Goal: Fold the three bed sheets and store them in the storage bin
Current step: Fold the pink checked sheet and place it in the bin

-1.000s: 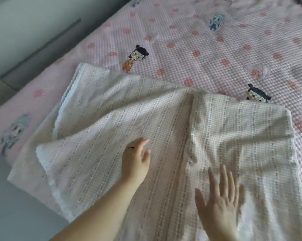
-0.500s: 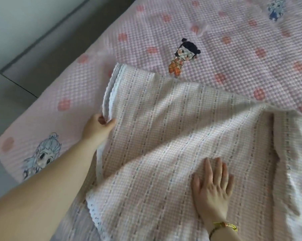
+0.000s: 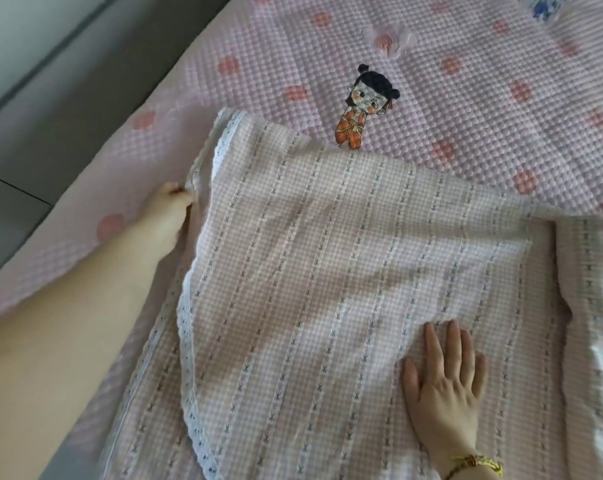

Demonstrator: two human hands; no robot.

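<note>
Nearest you, your right hand (image 3: 445, 386) lies flat on the gingham bed sheet (image 3: 310, 271), fingers straight and slightly spread, pinning it to the bed. Further out, your left hand (image 3: 166, 216) pinches the sheet's layered lace edge (image 3: 187, 375). The cloth looks soft, light and limp, so expect it to sag and slide; take it by the corners along that trim. One sheet in view, no bin. Beyond it lies the pink quilted bedspread (image 3: 466, 98)
</note>
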